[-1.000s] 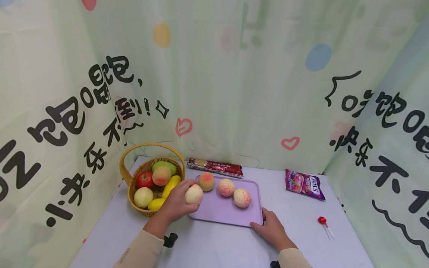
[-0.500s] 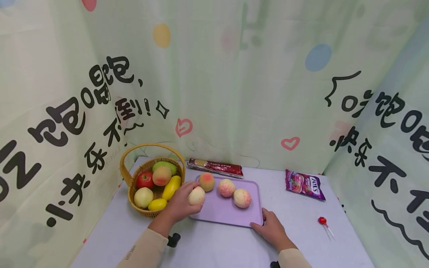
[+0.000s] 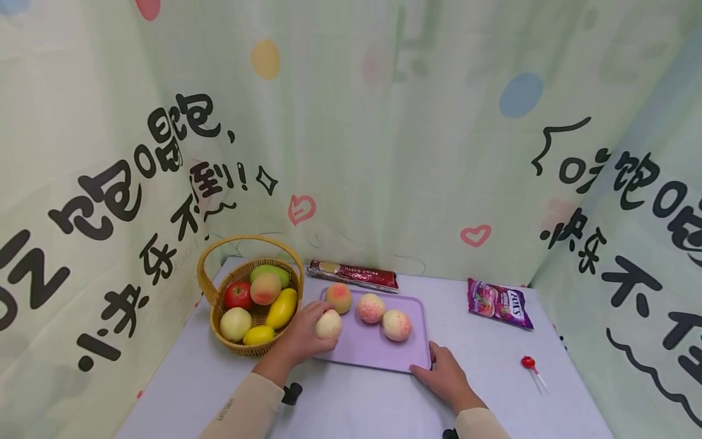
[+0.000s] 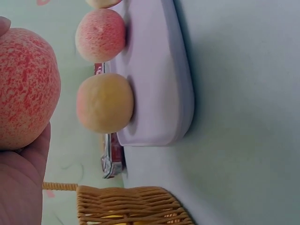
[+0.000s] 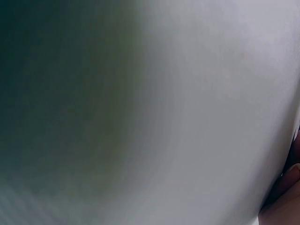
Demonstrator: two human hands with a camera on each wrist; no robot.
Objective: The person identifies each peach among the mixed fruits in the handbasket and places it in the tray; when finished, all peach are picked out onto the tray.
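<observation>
In the head view my left hand (image 3: pixel 304 332) holds a peach (image 3: pixel 329 324) over the left end of the purple tray (image 3: pixel 356 353). The left wrist view shows this peach (image 4: pixel 26 89) with red speckles, apart from the tray. Three other peaches lie on the tray: an orange-yellow one (image 3: pixel 338 297) at the back left and two pink-speckled ones, a middle peach (image 3: pixel 370 308) and a right peach (image 3: pixel 397 325). My right hand (image 3: pixel 446 373) grips the tray's near right corner, thumb at the front edge. The right wrist view is mostly blurred, with fingertips (image 5: pixel 293 173) at its right edge.
A wicker basket (image 3: pixel 241 350) with a tall handle holds several fruits, left of the tray. Behind the tray lies a long dark red packet (image 3: pixel 353 275). On the right are a purple snack bag (image 3: pixel 500 303) and a red lollipop (image 3: pixel 528 362). Printed curtains surround the table.
My left hand has moved slightly to the right with the peach, away from the basket and further over the tray. The right hand stays at the tray's corner.
</observation>
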